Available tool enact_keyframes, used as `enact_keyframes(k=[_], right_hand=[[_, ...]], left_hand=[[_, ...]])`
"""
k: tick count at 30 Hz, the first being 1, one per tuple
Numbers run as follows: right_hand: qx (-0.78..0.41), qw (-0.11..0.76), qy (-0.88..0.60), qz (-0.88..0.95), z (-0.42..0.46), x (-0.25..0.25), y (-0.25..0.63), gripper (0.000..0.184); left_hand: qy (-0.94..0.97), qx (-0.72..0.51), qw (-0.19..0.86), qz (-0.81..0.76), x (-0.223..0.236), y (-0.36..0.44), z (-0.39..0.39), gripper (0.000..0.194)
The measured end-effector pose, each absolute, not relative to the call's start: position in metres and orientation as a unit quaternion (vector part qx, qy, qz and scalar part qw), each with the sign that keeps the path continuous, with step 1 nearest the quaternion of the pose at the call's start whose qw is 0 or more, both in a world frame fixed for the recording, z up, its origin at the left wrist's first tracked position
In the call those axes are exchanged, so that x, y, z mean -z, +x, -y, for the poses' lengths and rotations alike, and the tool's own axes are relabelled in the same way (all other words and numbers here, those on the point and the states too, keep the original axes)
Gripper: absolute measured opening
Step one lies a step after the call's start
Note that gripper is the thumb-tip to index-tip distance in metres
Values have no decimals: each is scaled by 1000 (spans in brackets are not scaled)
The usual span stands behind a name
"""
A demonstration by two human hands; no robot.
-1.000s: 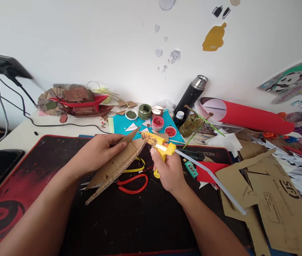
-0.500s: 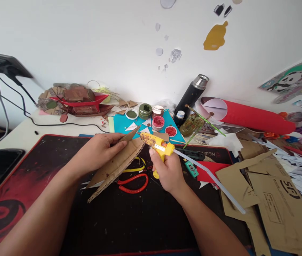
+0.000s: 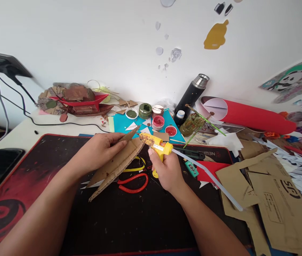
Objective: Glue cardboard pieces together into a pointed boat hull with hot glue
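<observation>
My left hand (image 3: 101, 149) grips a folded cardboard piece (image 3: 117, 161), its fingers closed over the upper edge. Wrapped in my right hand (image 3: 168, 170) is a yellow hot glue gun (image 3: 161, 148), its stained front pointing left at the cardboard's far tip. The nozzle lies close to that tip; whether they touch I cannot tell. A long translucent glue stick (image 3: 209, 179) trails from the gun's back. Under the cardboard lie scissors with red handles (image 3: 133, 184) and a yellow-handled tool (image 3: 137, 165), both partly hidden. All this is above a black desk mat (image 3: 129, 227).
Behind stand paint pots (image 3: 145, 111) on blue paper (image 3: 119, 124), a black thermos (image 3: 191, 94) and a brush jar (image 3: 191, 126). Model boats (image 3: 84, 103) sit at back left, a phone (image 3: 0, 170) at left. Cardboard scraps (image 3: 281, 206) and a red roll (image 3: 258, 115) occupy the right.
The glue gun and my right hand have shifted very slightly left, and the glue stick's end moved with them. My left hand keeps the cardboard almost still.
</observation>
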State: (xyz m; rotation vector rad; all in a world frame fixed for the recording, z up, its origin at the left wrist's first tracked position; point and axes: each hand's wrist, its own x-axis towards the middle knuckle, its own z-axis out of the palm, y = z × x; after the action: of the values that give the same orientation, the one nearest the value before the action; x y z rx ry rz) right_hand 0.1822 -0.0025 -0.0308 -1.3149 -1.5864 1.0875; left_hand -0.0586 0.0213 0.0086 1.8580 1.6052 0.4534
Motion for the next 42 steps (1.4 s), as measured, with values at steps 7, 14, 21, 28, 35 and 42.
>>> enact_keyframes(k=[7,14,21,28,35,42], right_hand=[[-440,386,-518,624,2,33,182,36],[-472,376,-495,626,3,35,182,34],[-465,394,-490,623,3,32,183,36],[-447,409,-493,625,3,29,183,34],[-433,406,-496,634,3,29,183,35],[-422,399,-510,634,3,27,183,39]], left_hand=[[715,-168,298,-610,-8,-59,-21,60],[710,-180,299,-612,-8,-59,-22,59],[708,-173,305,-612,-9,-60,-22,60],[703,-187,323,-606,-8,-60,-21,58],[705,-184,330,-601,-8,-59,-21,58],[709,-175,326,-601,-8,-59,-21,58]])
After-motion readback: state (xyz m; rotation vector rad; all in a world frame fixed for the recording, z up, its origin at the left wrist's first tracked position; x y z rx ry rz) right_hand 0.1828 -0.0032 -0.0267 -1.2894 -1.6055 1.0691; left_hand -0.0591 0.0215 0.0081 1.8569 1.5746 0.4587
